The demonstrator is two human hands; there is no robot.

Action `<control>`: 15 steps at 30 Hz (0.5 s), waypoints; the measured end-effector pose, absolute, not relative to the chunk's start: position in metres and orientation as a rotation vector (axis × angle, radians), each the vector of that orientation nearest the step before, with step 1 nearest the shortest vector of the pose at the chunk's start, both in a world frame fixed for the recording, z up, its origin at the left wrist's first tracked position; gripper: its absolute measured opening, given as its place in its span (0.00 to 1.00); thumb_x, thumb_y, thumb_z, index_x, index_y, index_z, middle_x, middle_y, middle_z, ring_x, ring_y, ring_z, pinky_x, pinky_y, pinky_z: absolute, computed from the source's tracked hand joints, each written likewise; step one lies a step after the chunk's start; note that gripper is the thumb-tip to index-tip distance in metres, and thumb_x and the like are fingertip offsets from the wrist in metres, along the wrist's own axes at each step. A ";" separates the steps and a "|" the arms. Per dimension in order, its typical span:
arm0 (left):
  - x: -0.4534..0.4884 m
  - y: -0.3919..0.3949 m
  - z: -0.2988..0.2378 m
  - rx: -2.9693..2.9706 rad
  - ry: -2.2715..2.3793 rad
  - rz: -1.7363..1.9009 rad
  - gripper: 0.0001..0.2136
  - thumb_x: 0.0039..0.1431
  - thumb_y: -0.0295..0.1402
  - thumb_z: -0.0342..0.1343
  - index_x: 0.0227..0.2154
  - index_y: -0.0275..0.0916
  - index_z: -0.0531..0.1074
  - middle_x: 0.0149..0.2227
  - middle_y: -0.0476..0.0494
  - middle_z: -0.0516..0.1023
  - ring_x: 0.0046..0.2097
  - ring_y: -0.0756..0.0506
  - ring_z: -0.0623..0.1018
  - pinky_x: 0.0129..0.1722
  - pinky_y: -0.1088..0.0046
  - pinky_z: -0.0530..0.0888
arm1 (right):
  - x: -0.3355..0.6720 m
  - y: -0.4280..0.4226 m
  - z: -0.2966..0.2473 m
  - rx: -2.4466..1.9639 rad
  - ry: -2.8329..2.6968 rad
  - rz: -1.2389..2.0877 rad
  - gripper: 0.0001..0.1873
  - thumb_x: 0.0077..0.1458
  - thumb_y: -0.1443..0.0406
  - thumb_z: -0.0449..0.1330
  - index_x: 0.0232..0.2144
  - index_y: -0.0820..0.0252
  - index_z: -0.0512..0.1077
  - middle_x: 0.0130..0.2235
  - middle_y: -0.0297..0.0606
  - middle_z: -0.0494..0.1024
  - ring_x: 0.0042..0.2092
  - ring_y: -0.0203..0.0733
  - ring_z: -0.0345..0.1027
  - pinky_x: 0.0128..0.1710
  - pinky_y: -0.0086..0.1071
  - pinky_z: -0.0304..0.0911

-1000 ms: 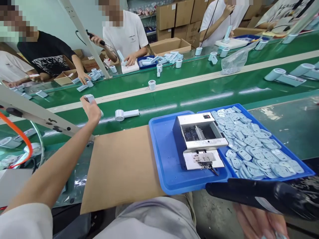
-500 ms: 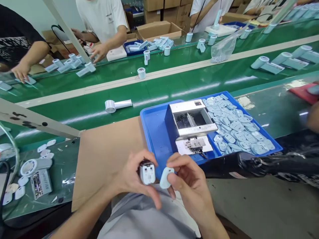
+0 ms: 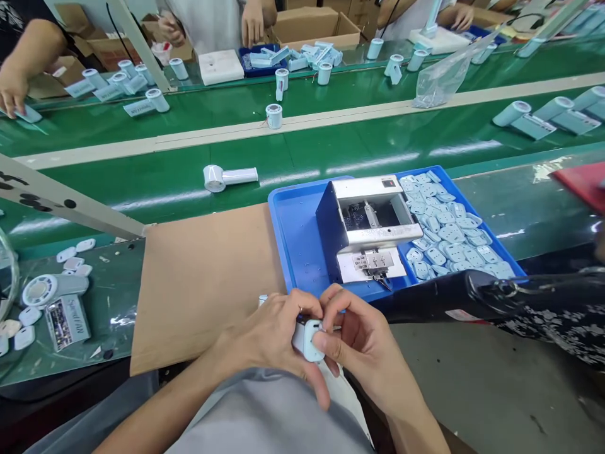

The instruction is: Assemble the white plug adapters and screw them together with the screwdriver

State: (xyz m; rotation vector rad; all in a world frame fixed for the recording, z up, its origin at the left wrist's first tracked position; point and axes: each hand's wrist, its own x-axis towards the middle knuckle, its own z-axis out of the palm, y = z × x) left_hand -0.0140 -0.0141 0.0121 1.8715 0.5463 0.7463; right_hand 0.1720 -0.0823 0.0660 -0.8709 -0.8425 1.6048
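Visibly smooth, round-cornered plastic part [image 3: 312, 343] in left hand [image 3: 278, 325].

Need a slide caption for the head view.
Left hand holds a pale-blue casing; right hand holds a cap at its end, near a blue tray bearing a machine.

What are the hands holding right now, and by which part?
Left hand: pale-blue housing, gripped around its sides near the end. Right hand: end cap against that housing, thumb and fingertips at its edge.

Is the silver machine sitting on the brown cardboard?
No, the machine stands in a blue tray, beside the cardboard.
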 end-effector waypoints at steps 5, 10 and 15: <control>-0.007 -0.005 0.007 1.943 0.434 1.029 0.33 0.58 0.57 0.79 0.52 0.52 0.65 0.33 0.56 0.80 0.25 0.49 0.74 0.31 0.68 0.66 | 0.166 -0.100 0.064 -1.334 -0.885 0.084 0.09 0.65 0.65 0.71 0.39 0.51 0.73 0.40 0.36 0.67 0.43 0.43 0.66 0.47 0.40 0.67; -0.003 0.003 -0.004 1.923 0.491 1.183 0.30 0.63 0.53 0.77 0.55 0.50 0.64 0.32 0.55 0.77 0.27 0.49 0.76 0.31 0.70 0.71 | 0.227 -0.103 0.050 -1.313 -0.916 0.460 0.22 0.71 0.55 0.63 0.64 0.45 0.75 0.50 0.43 0.74 0.48 0.51 0.72 0.50 0.48 0.76; 0.000 0.011 -0.005 1.870 0.388 1.266 0.25 0.71 0.52 0.71 0.57 0.48 0.65 0.35 0.53 0.79 0.30 0.50 0.80 0.30 0.76 0.73 | 0.243 -0.108 0.035 -1.141 -1.115 0.798 0.30 0.70 0.61 0.68 0.71 0.47 0.73 0.44 0.40 0.81 0.45 0.45 0.79 0.48 0.41 0.82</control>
